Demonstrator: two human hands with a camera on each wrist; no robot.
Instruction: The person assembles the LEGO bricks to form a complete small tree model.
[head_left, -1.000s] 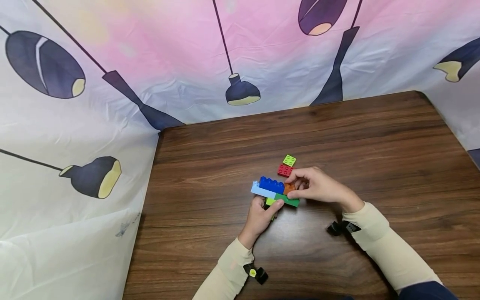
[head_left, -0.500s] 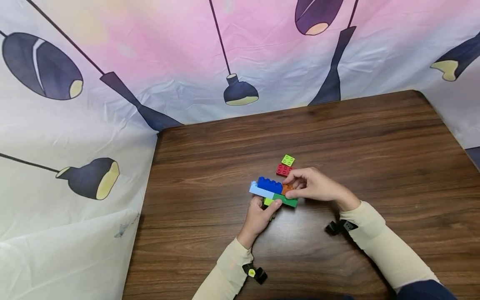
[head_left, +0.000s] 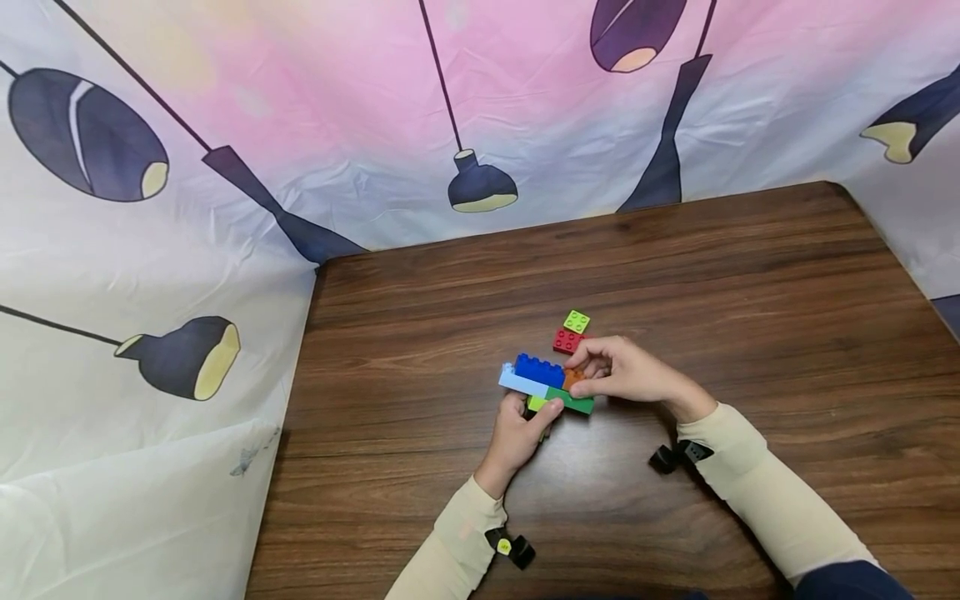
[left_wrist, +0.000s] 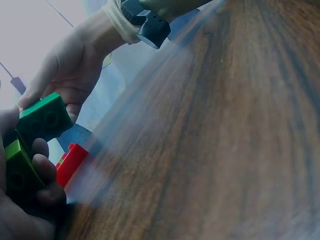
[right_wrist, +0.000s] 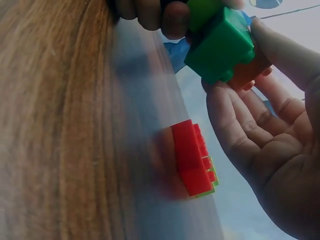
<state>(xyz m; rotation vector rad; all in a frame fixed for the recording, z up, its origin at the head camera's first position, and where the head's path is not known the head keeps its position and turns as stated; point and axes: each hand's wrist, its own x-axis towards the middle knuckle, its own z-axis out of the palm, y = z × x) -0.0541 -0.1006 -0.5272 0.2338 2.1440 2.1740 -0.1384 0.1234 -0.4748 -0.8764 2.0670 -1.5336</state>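
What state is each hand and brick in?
Left hand: gripping the lower lime brick
Right hand: pinching the orange brick
Lower lime brick: below the green brick
Orange brick: on the green brick; full seating unclear
Blue brick: studs up, on the light blue brick
Light blue brick: beside the green brick
Green brick: held off the table
Red brick: on the table, studs up
Far lime brick: studs up, beside the red brick

Pastel lamp-patterned cloth [head_left: 330,92] behind a brown table [head_left: 750,283]
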